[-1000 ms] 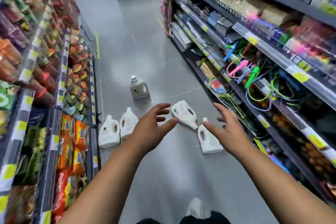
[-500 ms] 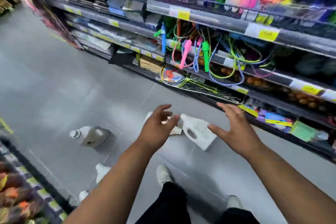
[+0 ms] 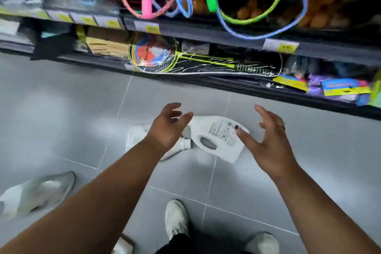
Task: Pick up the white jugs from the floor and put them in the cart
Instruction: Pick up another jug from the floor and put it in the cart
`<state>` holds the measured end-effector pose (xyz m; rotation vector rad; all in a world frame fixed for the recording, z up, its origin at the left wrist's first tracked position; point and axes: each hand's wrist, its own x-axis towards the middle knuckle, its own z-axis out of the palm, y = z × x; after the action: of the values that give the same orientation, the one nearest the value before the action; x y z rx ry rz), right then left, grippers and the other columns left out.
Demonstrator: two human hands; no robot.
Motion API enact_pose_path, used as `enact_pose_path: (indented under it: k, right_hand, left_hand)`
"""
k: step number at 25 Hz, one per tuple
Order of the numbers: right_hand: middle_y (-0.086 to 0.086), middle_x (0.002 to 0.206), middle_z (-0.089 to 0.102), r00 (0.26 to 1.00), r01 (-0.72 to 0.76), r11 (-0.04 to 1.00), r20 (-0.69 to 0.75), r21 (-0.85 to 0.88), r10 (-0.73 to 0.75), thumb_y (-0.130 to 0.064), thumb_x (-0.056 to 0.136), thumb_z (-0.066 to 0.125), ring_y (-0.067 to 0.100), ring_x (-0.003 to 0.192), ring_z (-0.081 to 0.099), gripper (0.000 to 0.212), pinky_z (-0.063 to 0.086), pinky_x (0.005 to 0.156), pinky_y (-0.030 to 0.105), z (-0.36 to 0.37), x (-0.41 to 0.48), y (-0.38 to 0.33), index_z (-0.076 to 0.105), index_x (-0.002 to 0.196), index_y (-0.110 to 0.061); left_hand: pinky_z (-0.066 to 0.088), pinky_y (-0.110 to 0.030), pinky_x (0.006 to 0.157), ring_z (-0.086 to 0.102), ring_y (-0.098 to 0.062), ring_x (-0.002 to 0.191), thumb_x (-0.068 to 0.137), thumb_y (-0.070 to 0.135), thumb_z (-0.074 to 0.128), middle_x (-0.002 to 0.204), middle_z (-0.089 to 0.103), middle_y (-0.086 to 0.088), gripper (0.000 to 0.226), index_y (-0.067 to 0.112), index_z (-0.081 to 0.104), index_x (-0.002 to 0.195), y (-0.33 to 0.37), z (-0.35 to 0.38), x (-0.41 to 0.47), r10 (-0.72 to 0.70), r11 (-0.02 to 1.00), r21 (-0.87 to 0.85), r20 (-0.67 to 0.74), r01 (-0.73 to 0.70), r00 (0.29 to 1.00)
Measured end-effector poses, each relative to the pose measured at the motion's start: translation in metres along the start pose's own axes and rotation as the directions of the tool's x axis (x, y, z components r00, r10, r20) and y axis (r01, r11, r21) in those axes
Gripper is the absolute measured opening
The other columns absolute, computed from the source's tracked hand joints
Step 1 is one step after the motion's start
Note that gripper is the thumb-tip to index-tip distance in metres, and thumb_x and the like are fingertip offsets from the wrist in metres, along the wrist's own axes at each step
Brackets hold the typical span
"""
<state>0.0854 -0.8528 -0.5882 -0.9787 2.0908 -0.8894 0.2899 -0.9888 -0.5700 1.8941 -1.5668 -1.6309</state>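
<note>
One camera gives the only view. It sits on the person's head and looks forward and down. The gray floor fills the middle and the bottom of the picture. A store shelf runs across the top, close in front. Both arms reach in from the bottom edge, with the left hand and the right hand near the middle. The person's shoes show right below. The wide lens bends the edges, and the top looks blurry.

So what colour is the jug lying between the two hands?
The jug is white, with a small dark-print label, clearest in the head view.
</note>
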Motion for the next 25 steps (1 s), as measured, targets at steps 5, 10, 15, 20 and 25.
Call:
enact_pose_path:
  k: [5, 10, 15, 20, 25]
  right_hand:
    - [-0.002, 0.14, 0.029, 0.997, -0.063, 0.998, -0.045, -0.023, 0.062, -0.035, 0.079, 0.076, 0.016, 0.121, 0.048, 0.08, 0.042, 0.095, 0.029, 0.102, 0.037, 0.159, 0.032, 0.146, -0.031]
    - [0.006, 0.151, 0.016, 0.988, -0.101, 0.994, -0.12, -0.035, 0.096, -0.037, 0.07, 0.083, 0.007, 0.133, 0.025, 0.088, 0.026, 0.103, 0.015, 0.188, 0.059, 0.279, 0.036, 0.144, -0.036]
    - [0.0, 0.15, 0.029, 0.972, -0.045, 0.993, -0.223, 0.105, 0.067, -0.031, 0.057, 0.091, 0.0, 0.132, 0.031, 0.085, 0.02, 0.098, -0.005, 0.232, 0.078, 0.331, 0.044, 0.125, -0.051]
    - [-0.023, 0.142, 0.037, 0.96, -0.019, 0.949, -0.261, 0.314, 0.105, -0.028, 0.055, 0.093, -0.011, 0.122, 0.037, 0.098, 0.028, 0.105, 0.011, 0.237, 0.082, 0.325, 0.032, 0.123, -0.063]
    - [-0.028, 0.13, 0.057, 0.952, -0.075, 0.77, -0.184, 0.634, 0.244, -0.019, 0.058, 0.088, -0.002, 0.121, 0.054, 0.11, 0.041, 0.109, 0.041, 0.242, 0.079, 0.33, 0.026, 0.143, -0.049]
  left_hand:
    - [0.046, -0.015, 0.083, 0.061, -0.01, 0.106, 0.083, 0.042, 0.072, 0.12, 0.062, 0.005, 0.045, 0.036, 0.055, 0.124, -0.124, 0.065, 0.119, 0.043, 0.998, 0.045, -0.021, -0.042, 0.999]
    - [0.045, -0.038, 0.101, 0.054, -0.026, 0.117, 0.08, 0.054, 0.07, 0.129, 0.05, -0.007, 0.073, 0.046, 0.031, 0.14, -0.22, 0.117, 0.208, 0.011, 0.954, 0.299, -0.02, -0.005, 1.0]
    - [0.048, -0.032, 0.097, 0.057, -0.02, 0.114, 0.075, 0.059, 0.074, 0.129, 0.052, 0.005, 0.077, 0.057, 0.028, 0.137, -0.263, 0.147, 0.27, 0.065, 0.989, 0.128, 0.041, -0.069, 0.997]
    - [0.054, -0.038, 0.093, 0.062, -0.017, 0.107, 0.058, 0.06, 0.082, 0.121, 0.055, 0.009, 0.068, 0.065, 0.043, 0.113, -0.261, 0.158, 0.281, 0.09, 0.993, -0.072, 0.011, -0.089, 0.996]
    - [0.053, -0.039, 0.093, 0.062, -0.016, 0.105, 0.058, 0.062, 0.08, 0.121, 0.056, 0.008, 0.069, 0.063, 0.04, 0.114, -0.265, 0.158, 0.281, 0.117, 0.992, -0.052, 0.035, -0.115, 0.993]
